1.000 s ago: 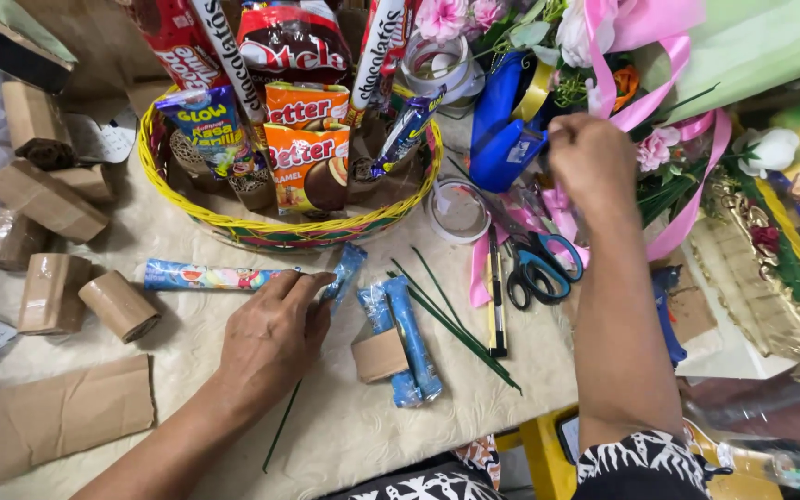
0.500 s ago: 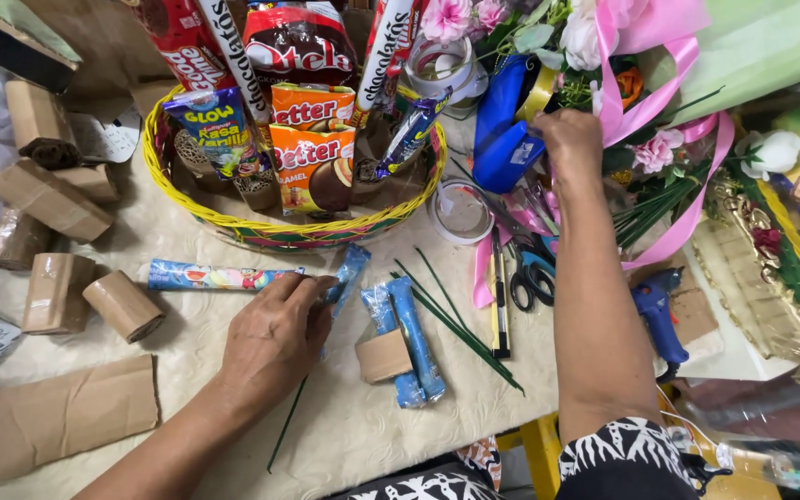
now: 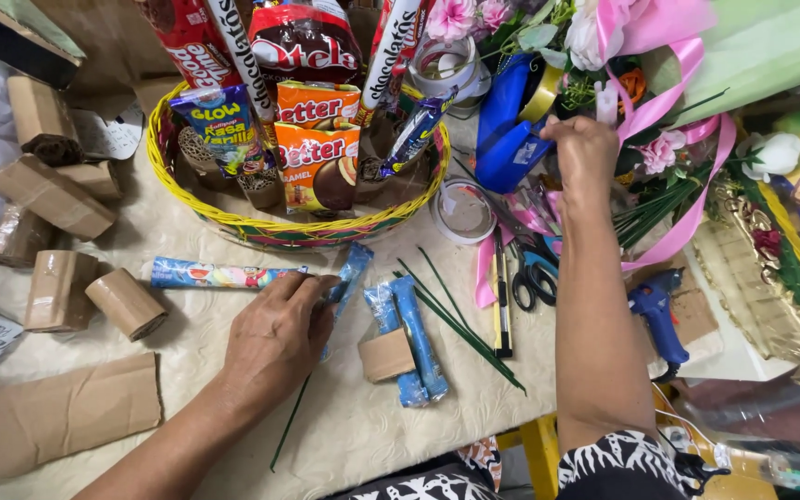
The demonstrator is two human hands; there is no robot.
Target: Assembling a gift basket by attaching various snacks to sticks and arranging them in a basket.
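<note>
So the left hand [image 3: 275, 338] is resting palm-down on the worktop [image 3: 187, 370], fingers curled loosely onto the end of a long blue candy tube [image 3: 224, 274] that lies flat just past the fingertips, long axis running left-right with its far end pointing away to the left. The right hand [image 3: 583, 148] is way off, reaching up by the blue tape dispenser [image 3: 504, 139] next to the yellow woven basket [image 3: 233, 218]; can't tell what it's gripping.

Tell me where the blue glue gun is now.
The blue glue gun lies at the right of the head view, just right of the right forearm, below the pink ribbon.
</note>
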